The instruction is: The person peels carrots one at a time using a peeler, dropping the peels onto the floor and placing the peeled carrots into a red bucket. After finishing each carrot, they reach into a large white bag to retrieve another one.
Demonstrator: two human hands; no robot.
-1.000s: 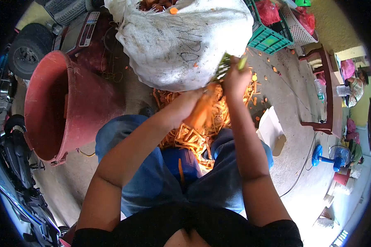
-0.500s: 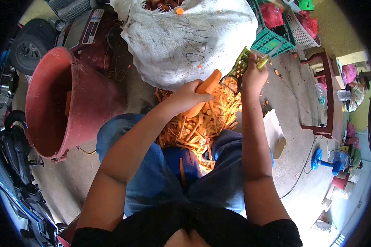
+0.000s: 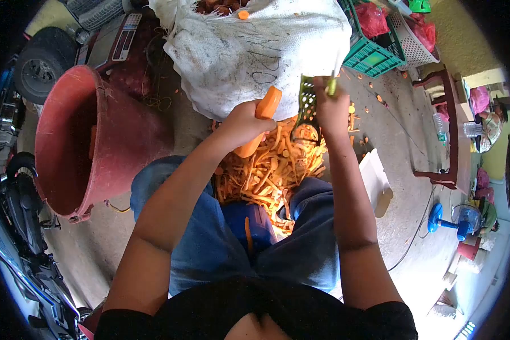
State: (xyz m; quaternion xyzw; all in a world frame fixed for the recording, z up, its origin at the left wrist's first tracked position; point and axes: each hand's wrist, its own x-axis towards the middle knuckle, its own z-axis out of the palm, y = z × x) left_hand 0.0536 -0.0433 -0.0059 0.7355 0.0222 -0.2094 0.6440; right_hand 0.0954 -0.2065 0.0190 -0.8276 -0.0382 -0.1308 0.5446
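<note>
My left hand (image 3: 245,126) is closed around a large orange carrot (image 3: 269,103), whose thick end points up and forward while the other end shows below my palm. To its right, my right hand (image 3: 333,113) grips a small knife with a yellow-green handle (image 3: 331,86), its blade pointing forward and blurred. Against the left side of that hand is a green perforated plastic piece (image 3: 307,101) with a dark curved lower rim; whether my fingers also hold it I cannot tell. Beneath both hands lies a heap of carrot peelings (image 3: 272,170), between my knees.
A big white woven sack (image 3: 238,62) stands in front, a carrot slice on its top edge. At left is a red tub (image 3: 133,127) on its side. A green crate (image 3: 377,56) sits at the front right, a white carton (image 3: 373,175) by my right forearm. Scraps dot the floor.
Both hands have shifted left, the carrot moving with my left hand. The knife and the green perforated piece have moved left with my right hand.
</note>
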